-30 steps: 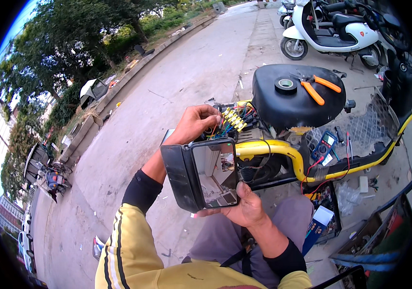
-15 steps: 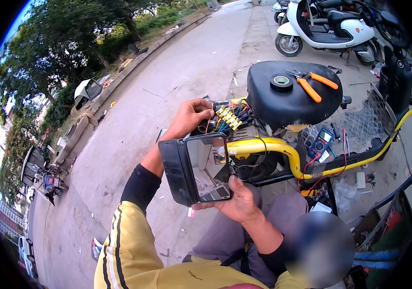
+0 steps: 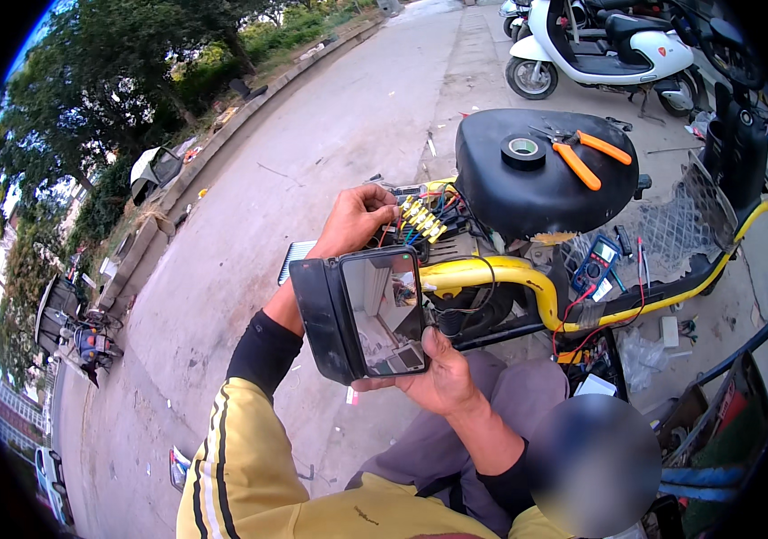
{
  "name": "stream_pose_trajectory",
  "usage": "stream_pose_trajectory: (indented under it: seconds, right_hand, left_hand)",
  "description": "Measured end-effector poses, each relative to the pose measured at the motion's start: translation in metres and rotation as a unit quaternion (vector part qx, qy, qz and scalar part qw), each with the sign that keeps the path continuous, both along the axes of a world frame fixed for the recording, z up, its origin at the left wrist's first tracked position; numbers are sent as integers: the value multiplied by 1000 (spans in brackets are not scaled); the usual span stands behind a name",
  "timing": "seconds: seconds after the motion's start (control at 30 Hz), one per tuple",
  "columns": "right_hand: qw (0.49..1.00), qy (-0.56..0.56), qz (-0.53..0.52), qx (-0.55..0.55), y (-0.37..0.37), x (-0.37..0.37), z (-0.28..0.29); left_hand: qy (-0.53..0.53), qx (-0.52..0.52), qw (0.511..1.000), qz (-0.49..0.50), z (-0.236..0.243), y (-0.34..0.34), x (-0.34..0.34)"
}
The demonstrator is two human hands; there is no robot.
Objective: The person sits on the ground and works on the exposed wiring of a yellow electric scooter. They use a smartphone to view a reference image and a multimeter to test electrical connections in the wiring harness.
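Observation:
My right hand [image 3: 438, 373] grips a smartphone [image 3: 386, 310] in a black flip case, its cover folded out to the left. A picture is lit on its screen. Beyond the phone, my left hand [image 3: 357, 220] has thumb and fingers pinched together at the left end of the wiring; what lies between them is too small to make out. Right beside those fingertips is a row of yellow connectors [image 3: 422, 220] with coloured wires [image 3: 456, 225]. They sit in the rear of a yellow scooter frame [image 3: 492, 269].
Orange-handled pliers [image 3: 581, 157] and a roll of black tape [image 3: 523, 153] lie on the black seat [image 3: 501, 198]. A multimeter [image 3: 596, 268] with red and black leads rests on the footboard. An open toolbox [image 3: 613, 359] stands below. A white scooter [image 3: 599, 45] is parked beyond.
Both hands keep their grips, at the phone and at the wiring. The whole view has shifted slightly, and the phone sits a touch further left in it.

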State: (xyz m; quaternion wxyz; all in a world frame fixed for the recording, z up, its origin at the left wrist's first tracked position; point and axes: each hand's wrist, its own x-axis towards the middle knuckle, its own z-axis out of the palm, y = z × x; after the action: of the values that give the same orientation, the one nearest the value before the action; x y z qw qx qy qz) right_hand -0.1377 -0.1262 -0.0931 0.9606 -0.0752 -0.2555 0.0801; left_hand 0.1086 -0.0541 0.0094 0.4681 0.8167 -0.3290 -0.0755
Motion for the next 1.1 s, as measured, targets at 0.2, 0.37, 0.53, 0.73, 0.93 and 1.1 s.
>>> stream_pose_trajectory:
  seconds: [0.2, 0.37, 0.53, 0.73, 0.93, 1.1]
  right_hand:
    - [1000, 4, -4, 10, -3, 2, -1]
    - [1000, 2, 0, 19, -1, 2, 1]
    - [1000, -7, 6, 18, 1, 4, 0]
    - [1000, -5, 3, 25, 5, 6, 0]
    - [1000, -4, 0, 25, 6, 8, 0]
    - [1000, 4, 3, 24, 9, 8, 6]
  left_hand:
    - [-134, 103, 985, 40, 21, -10, -24]
    - [-184, 57, 980, 43, 18, -12, -31]
    - [-196, 1, 977, 81, -10, -10, -19]
    - [-190, -18, 977, 91, -22, -16, -14]
    - [-115, -21, 990, 82, -13, -12, -14]
    - [-89, 50, 994, 27, -1, -5, 7]
